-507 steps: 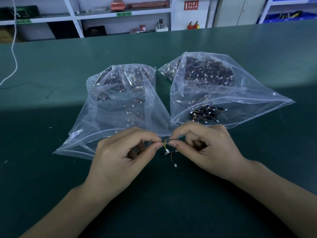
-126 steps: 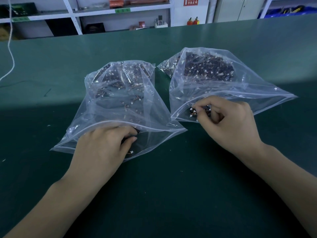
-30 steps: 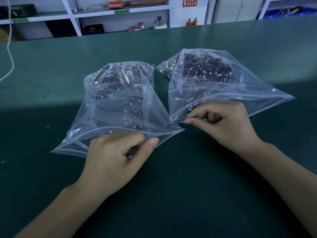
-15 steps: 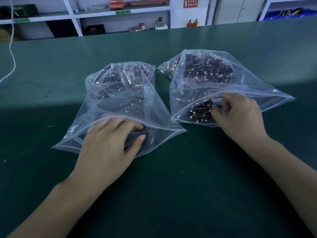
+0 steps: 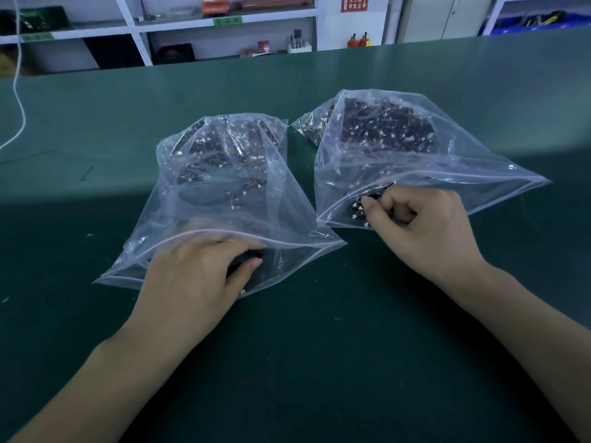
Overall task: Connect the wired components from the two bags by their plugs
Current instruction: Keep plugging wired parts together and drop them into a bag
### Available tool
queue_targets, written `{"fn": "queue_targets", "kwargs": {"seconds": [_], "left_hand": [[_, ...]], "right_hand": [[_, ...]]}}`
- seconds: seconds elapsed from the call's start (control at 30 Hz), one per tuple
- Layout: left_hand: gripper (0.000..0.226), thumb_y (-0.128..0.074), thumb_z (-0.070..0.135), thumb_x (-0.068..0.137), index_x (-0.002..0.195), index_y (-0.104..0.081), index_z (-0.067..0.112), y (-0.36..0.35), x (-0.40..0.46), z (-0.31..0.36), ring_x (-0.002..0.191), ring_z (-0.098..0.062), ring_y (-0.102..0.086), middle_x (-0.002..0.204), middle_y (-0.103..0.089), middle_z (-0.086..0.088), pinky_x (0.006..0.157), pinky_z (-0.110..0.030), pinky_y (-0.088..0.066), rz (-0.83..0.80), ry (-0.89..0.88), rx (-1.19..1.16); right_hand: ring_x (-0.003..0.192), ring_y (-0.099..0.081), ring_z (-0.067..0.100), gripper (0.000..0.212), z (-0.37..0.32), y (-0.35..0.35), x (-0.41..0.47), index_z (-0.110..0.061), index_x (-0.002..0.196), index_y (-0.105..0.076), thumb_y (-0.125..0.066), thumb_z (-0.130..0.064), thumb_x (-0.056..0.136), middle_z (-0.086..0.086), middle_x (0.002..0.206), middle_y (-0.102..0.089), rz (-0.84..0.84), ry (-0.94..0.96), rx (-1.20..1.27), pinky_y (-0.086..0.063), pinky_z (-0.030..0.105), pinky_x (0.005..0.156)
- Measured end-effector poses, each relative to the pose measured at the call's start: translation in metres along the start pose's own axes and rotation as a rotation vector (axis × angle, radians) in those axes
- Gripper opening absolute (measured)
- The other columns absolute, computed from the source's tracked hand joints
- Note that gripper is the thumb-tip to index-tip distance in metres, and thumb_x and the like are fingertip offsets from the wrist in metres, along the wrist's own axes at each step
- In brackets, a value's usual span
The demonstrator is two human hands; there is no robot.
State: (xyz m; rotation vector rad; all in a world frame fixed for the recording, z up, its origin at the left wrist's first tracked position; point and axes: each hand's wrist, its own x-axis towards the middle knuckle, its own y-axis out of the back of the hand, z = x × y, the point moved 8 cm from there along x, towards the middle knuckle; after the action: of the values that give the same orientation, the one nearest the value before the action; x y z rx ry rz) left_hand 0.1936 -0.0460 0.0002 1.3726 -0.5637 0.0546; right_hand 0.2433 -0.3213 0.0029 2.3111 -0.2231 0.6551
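Inside both bag mouths, facing the person: left hand (image 5: 192,282) & right hand (image 5: 425,225).

One wide-angle camera sits on the person's head, looking forward and down across the green table (image 5: 319,362), close over both forearms, with the shelves (image 5: 224,17) beyond the far edge.

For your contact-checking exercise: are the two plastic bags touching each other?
Touching. In the head view, the left bag's near right corner lies over the right bag's mouth edge, with no green mat visible between them.
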Motion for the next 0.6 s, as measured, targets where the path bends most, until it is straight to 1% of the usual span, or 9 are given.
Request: {"fn": "queue_targets", "kwargs": {"seconds": [0.07,0.2,0.27,0.33,0.37,0.43,0.5,0.53,0.6], "left_hand": [[0.015,-0.083,0.031,0.087,0.101,-0.084,0.036,0.002,0.000,0.000,0.092,-0.016,-0.072,0.094,-0.078,0.019,0.075,-0.027,-0.044,0.031,-0.014,-0.005],[0.012,-0.088,0.030,0.083,0.091,-0.083,0.037,0.002,0.001,-0.003,0.089,-0.015,-0.073,0.094,-0.077,0.021,0.074,-0.030,-0.053,0.053,-0.030,-0.032],[0.008,-0.085,0.031,0.085,0.089,-0.080,0.036,0.001,0.001,-0.003,0.091,-0.015,-0.069,0.097,-0.072,0.019,0.072,-0.029,-0.049,0.054,-0.041,-0.053],[0.005,-0.081,0.031,0.091,0.091,-0.077,0.034,0.000,0.001,0.001,0.094,-0.014,-0.064,0.104,-0.066,0.017,0.075,-0.026,-0.042,0.063,-0.078,-0.081],[0.003,-0.078,0.031,0.095,0.094,-0.077,0.032,0.001,0.001,0.005,0.095,-0.013,-0.063,0.106,-0.065,0.016,0.078,-0.026,-0.042,0.079,-0.113,-0.104],[0.007,-0.072,0.030,0.103,0.098,-0.077,0.029,0.004,0.000,0.015,0.099,-0.013,-0.063,0.108,-0.065,0.015,0.085,-0.029,-0.047,0.106,-0.194,-0.158],[0.010,-0.066,0.031,0.103,0.101,-0.075,0.027,0.006,0.000,0.026,0.102,-0.013,-0.063,0.108,-0.065,0.015,0.089,-0.032,-0.049,0.113,-0.257,-0.203],[0.010,-0.064,0.030,0.104,0.102,-0.073,0.026,0.007,-0.001,0.030,0.103,-0.012,-0.062,0.109,-0.065,0.017,0.089,-0.031,-0.049,0.116,-0.269,-0.231],[0.008,-0.063,0.027,0.104,0.104,-0.071,0.025,0.008,-0.002,0.032,0.104,-0.008,-0.063,0.112,-0.065,0.019,0.087,-0.027,-0.050,0.125,-0.250,-0.313]], "right_hand": [[0.050,-0.028,0.015,0.049,-0.002,0.000,-0.001,-0.019,0.058,-0.045,-0.072,-0.033,0.097,-0.003,0.050,-0.028,0.005,0.003,0.010,-0.029,0.029,0.057],[0.051,-0.026,0.016,0.049,-0.009,0.003,-0.001,-0.023,0.055,-0.037,-0.065,-0.034,0.094,-0.003,0.050,-0.025,0.022,0.018,0.029,-0.028,0.030,0.056],[0.051,-0.025,0.017,0.050,-0.014,0.003,-0.003,-0.025,0.055,-0.038,-0.066,-0.031,0.095,-0.002,0.050,-0.025,0.029,0.047,0.060,-0.027,0.031,0.054],[0.050,-0.025,0.017,0.051,-0.019,0.003,-0.004,-0.028,0.056,-0.038,-0.068,-0.030,0.097,-0.002,0.050,-0.024,0.037,0.073,0.084,-0.027,0.031,0.053],[0.050,-0.024,0.017,0.052,-0.022,0.002,-0.005,-0.030,0.056,-0.037,-0.068,-0.028,0.097,-0.003,0.050,-0.023,0.040,0.092,0.090,-0.026,0.031,0.052],[0.050,-0.024,0.016,0.054,-0.028,0.001,-0.007,-0.035,0.059,-0.033,-0.069,-0.025,0.098,-0.005,0.052,-0.022,0.036,0.137,0.111,-0.025,0.030,0.052],[0.049,-0.025,0.016,0.056,-0.034,-0.002,-0.010,-0.039,0.062,-0.030,-0.069,-0.024,0.099,-0.007,0.053,-0.022,0.020,0.189,0.128,-0.025,0.029,0.053],[0.049,-0.027,0.017,0.055,-0.037,-0.004,-0.012,-0.039,0.062,-0.031,-0.068,-0.024,0.099,-0.007,0.053,-0.022,0.010,0.220,0.134,-0.025,0.029,0.052],[0.048,-0.029,0.020,0.052,-0.042,-0.008,-0.015,-0.030,0.060,-0.035,-0.066,-0.025,0.101,-0.006,0.053,-0.024,-0.016,0.271,0.149,-0.027,0.032,0.050]]}}
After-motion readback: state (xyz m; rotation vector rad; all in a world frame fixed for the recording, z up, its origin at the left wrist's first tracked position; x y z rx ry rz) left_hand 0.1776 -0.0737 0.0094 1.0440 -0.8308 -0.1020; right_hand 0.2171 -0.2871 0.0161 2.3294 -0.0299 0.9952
